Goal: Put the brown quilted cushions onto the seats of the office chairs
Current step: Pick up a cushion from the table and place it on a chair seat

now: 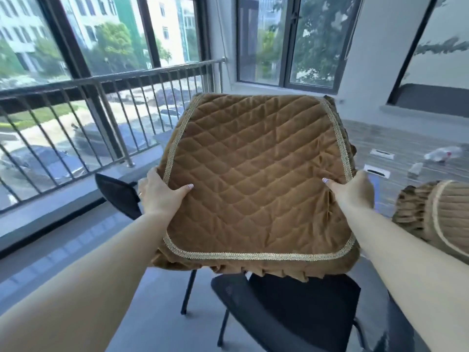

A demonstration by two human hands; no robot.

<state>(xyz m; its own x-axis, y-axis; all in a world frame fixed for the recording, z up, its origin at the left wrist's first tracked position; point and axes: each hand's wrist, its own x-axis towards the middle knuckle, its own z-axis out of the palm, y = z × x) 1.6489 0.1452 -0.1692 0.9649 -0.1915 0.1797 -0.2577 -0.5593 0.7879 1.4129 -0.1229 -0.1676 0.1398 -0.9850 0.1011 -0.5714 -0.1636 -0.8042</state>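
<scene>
- Metal railing of thin round bars crosses the upper left of the frame.
- Left hand grips the cushion's left edge, thumb laid on top.
- Brown quilted cushion, velvety, diamond-stitched, gold-braided with a pleated frill, is held tilted at frame centre above the black mesh office chair.
- Right hand clasps the right edge, thumb on top.
- Second cushion, ribbed and frilled, lies at right edge.
</scene>
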